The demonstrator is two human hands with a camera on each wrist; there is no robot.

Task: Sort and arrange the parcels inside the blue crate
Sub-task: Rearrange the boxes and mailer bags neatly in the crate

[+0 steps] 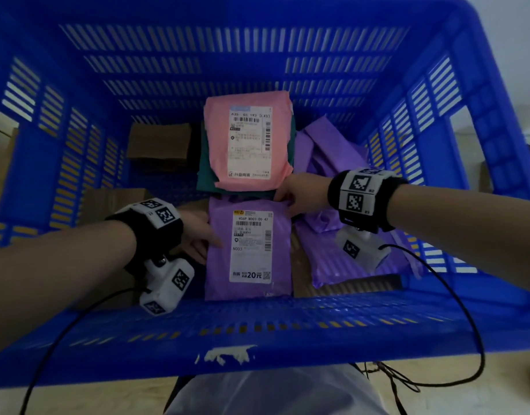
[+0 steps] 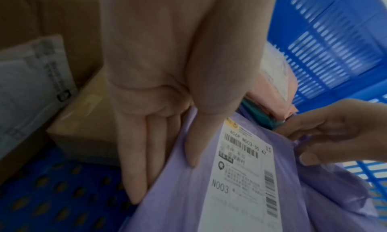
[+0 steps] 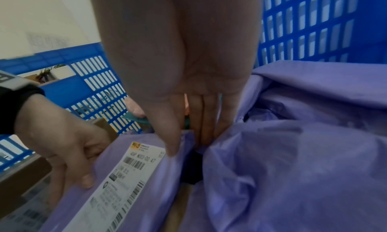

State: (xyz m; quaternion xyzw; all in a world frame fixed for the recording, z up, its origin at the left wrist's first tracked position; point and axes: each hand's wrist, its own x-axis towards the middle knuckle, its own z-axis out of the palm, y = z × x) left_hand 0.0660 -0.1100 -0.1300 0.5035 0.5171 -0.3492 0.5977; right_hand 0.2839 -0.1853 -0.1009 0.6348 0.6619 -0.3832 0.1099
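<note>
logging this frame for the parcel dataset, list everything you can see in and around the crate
blue crate: 1, blue slatted plastic, holds all the parcels
labelled purple parcel: 1, purple, near middle, label up
pink parcel: 1, pink, far middle, atop the teal one
teal parcel: 1, teal, under the pink parcel
purple bags: a crumpled pile, purple, right side
cardboard boxes: at least two, brown, left side
left hand: grips the labelled parcel's left edge
right hand: pinches its far right corner

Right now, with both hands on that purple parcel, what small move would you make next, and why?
Probably set the purple parcel flat just below the pink parcel. The left hand pinches its left edge and the right hand its top right corner, and it already lines up label-up.
</note>
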